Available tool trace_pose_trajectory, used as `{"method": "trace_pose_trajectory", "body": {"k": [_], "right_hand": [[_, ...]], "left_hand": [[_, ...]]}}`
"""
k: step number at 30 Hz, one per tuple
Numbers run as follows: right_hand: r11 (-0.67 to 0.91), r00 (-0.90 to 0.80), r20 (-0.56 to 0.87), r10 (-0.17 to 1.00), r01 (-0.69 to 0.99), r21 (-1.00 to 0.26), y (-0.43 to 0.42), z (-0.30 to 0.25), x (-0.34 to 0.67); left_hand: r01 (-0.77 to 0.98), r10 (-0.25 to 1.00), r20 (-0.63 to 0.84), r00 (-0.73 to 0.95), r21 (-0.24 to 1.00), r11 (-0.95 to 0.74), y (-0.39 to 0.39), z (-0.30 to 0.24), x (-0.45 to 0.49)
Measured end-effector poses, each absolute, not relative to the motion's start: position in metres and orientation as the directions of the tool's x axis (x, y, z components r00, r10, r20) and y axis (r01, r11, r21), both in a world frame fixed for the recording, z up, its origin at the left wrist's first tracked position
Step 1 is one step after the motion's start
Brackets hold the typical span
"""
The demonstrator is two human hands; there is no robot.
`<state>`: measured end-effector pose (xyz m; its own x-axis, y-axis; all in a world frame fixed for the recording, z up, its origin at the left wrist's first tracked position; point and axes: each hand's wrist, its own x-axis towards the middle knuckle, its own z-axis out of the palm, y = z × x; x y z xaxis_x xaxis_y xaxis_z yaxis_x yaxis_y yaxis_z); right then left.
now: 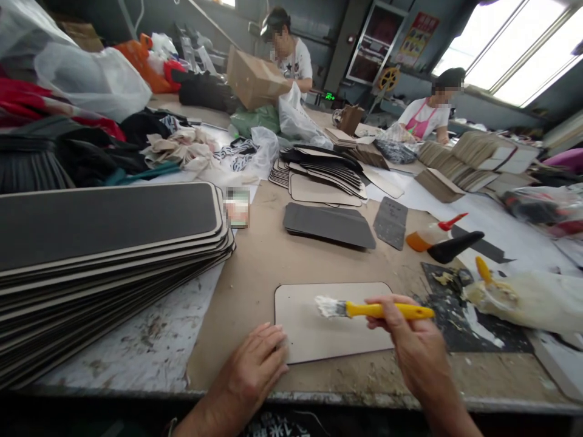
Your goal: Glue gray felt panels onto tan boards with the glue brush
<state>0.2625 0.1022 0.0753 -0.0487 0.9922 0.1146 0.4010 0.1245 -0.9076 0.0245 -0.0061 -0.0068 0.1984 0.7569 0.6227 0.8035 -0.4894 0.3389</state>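
Note:
A brush (387, 310) with a yellow handle is pinched in my right hand (412, 340), its bristles loaded with white paste. The bristles are over a beige panel (337, 343) with rounded corners and a dark edge, lying flat; whether they touch it I cannot tell. My left hand (259, 364) lies at the panel's left edge, fingers stretched out and fairly flat, holding nothing. Behind the panel sits a small stack of dark grey sheets (330, 226). On the right a plastic bag (523, 297) with paste and a yellow tool rests by a smeared black board (478, 321).
A tall stack of dark panels (109, 224) fills the left. More panels (323, 176) lie farther back. An orange bottle with a red tip (421, 237) stands at right. Two people work across the table, one near a cardboard box (255, 79). Bags and cloth cover the back left.

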Motion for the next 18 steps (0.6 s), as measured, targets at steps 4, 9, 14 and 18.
{"method": "trace_pose_trajectory", "body": {"k": [4, 9, 14, 18], "right_hand": [[0.132, -0.167, 0.092, 0.982, 0.248, -0.960, 0.092, 0.070, 0.193], [0.153, -0.063, 0.140, 0.988, 0.357, -0.922, 0.104, 0.061, 0.218], [0.084, 0.171, 0.241, 0.955, 0.623, -0.777, 0.118, 0.065, 0.301], [0.021, 0.220, 0.358, 0.908, 0.826, -0.563, 0.115, 0.069, 0.338]], "left_hand": [[0.801, 0.758, 0.603, 0.249, 0.311, -0.511, -0.002, -0.001, 0.021], [0.785, 0.713, 0.674, 0.195, 0.329, -0.525, -0.002, -0.012, 0.023], [0.772, 0.692, 0.679, 0.244, 0.296, -0.562, -0.001, -0.018, 0.019], [0.761, 0.686, 0.658, 0.311, 0.260, -0.594, 0.002, -0.013, 0.014]]}}
